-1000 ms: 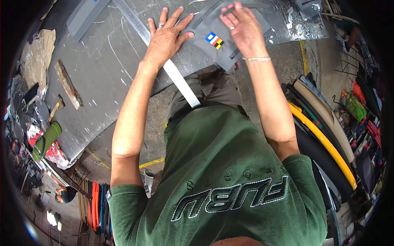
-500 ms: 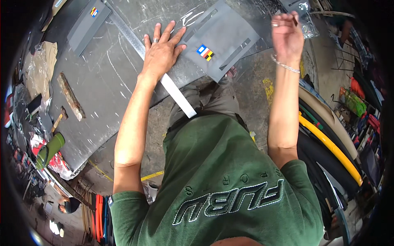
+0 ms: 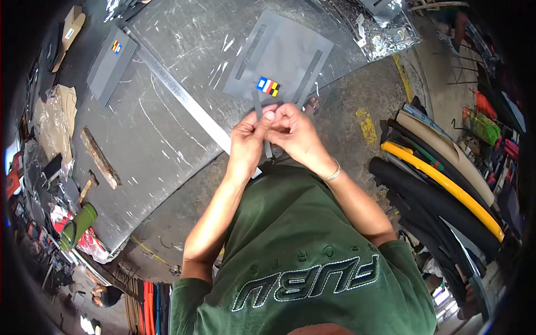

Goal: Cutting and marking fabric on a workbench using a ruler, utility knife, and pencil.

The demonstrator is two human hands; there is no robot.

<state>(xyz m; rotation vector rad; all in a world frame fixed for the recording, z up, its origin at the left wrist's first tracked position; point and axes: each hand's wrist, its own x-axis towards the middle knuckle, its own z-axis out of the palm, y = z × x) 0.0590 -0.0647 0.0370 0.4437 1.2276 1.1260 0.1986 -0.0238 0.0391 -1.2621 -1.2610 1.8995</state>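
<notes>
My left hand and my right hand meet just in front of my body, at the table's near edge. Their fingers pinch a narrow dark grey strip, whose ends show above and below them; its middle is hidden. Beyond the hands a grey sheet lies on the table, bearing two darker strips and a small coloured flag patch. To the left, a long metal ruler runs diagonally and overhangs the near edge. A smaller grey piece with a similar patch lies past the ruler's far end.
On the table's left are a rough wood stick, a hammer, crumpled plastic and a green roll. Clear plastic packaging sits at the far right corner. Rolls of material, one yellow, lie on the right.
My left hand has left the ruler and sheet and come back toward my body. My right hand has swung in from the right to join it, and the strip now shows between them.
</notes>
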